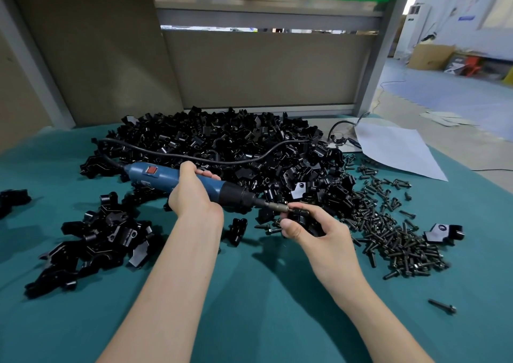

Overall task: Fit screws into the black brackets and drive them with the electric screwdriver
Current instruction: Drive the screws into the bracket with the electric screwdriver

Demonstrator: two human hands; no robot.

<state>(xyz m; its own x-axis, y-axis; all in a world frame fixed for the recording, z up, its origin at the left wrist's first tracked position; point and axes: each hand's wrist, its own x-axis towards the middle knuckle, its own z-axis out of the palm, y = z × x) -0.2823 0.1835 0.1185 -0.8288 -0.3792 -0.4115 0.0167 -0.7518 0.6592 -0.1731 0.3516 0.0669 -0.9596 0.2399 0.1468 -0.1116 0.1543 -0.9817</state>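
Pinching bracket (302, 216) in curled right hand (311, 231), just in front of bracket pile (222, 146). Gripping screwdriver (166, 175) in wrapped left hand (194, 193), bit against bracket. Screws (394, 232) right of pile; bare cloth (263, 293) in front.

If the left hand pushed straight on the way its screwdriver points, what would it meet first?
The black bracket gripped in the right hand: the electric screwdriver in the left hand has its bit tip right at it. Beyond lies the screw pile, though depth is unclear.
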